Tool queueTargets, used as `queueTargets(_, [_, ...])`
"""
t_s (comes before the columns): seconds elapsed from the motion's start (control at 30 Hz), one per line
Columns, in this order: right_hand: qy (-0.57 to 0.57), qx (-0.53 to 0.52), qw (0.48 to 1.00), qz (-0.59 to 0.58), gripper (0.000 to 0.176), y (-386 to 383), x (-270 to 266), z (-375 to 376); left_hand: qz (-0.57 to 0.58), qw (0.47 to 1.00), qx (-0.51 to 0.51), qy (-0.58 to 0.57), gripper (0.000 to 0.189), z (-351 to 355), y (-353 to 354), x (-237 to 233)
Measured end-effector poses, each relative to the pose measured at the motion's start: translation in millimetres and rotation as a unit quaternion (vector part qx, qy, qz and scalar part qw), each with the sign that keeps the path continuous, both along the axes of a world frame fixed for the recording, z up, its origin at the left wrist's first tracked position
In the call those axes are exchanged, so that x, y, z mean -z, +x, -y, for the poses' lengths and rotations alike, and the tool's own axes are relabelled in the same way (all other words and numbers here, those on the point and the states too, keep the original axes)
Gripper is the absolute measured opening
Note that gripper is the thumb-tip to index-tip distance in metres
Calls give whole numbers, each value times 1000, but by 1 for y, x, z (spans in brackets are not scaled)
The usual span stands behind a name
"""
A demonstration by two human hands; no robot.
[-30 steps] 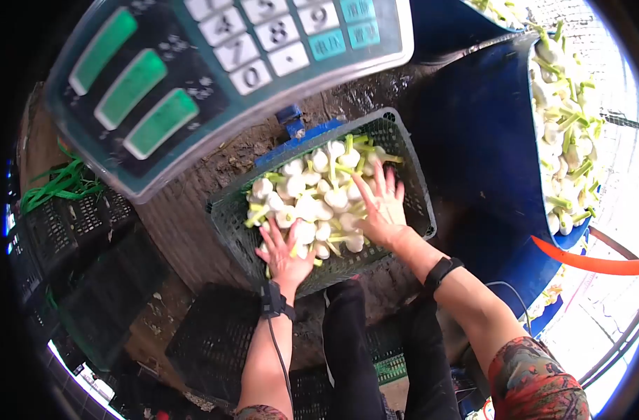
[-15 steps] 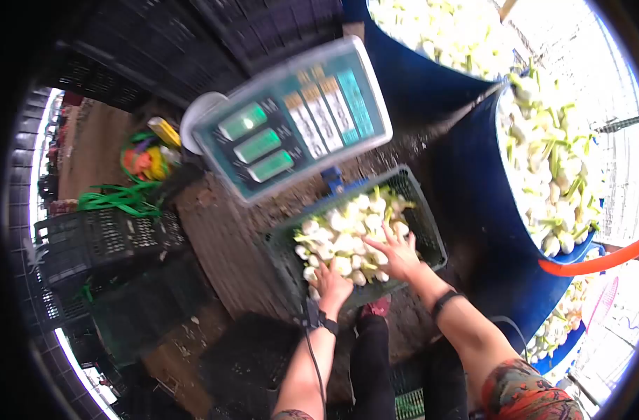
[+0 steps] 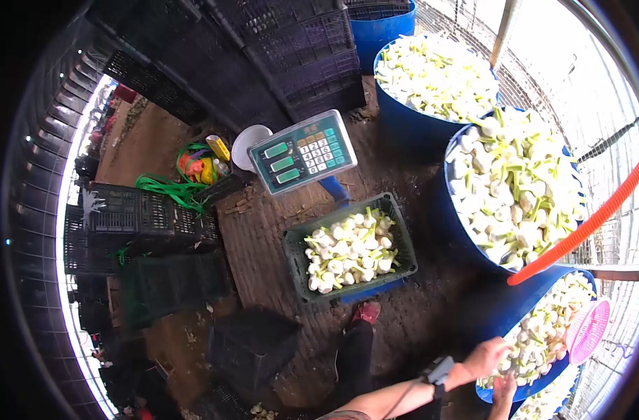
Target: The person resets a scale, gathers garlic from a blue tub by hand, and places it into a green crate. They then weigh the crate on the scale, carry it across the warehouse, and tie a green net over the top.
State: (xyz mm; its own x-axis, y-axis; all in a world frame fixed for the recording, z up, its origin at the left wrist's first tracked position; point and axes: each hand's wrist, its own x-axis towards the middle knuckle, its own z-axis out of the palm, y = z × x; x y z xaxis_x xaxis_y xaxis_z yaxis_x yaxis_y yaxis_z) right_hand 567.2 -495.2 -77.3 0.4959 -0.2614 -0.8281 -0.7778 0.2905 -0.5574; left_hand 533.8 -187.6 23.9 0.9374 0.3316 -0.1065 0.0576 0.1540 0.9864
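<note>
1. Grip: the left hand [image 3: 484,358], its fingers curled, and the right hand [image 3: 502,395], only partly in view, are at the edge of a blue tub [image 3: 533,294]; whether either is closed on anything cannot be told.
2. Contents: white bulbs [image 3: 536,343] with green stems lie in the tub, just beside the grip, to its right. A pink basket [image 3: 588,330] lies farther right.
3. Crate: a dark green crate [image 3: 293,264], partly filled with similar bulbs, stands well apart, ahead and left of the grip.
4. Technique: the hands appear to work among loose bulbs; cupped palms and light finger pressure should best spare the skins and stems.
5. Writing: beyond the crate from the grip, a scale [image 3: 304,152] bears keypad digits, 0 to 9; its smaller markings are illegible, and no brand is readable.
</note>
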Motion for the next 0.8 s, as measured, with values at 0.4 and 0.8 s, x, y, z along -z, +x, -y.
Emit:
queueTargets(0.4, [375, -11, 921, -105, 106, -2, 84, -18, -295, 908, 16, 298, 27, 193, 36, 110])
queueTargets(0.8, [157, 211, 964, -39, 54, -6, 21, 0, -242, 942, 90, 215, 15, 192, 36, 83])
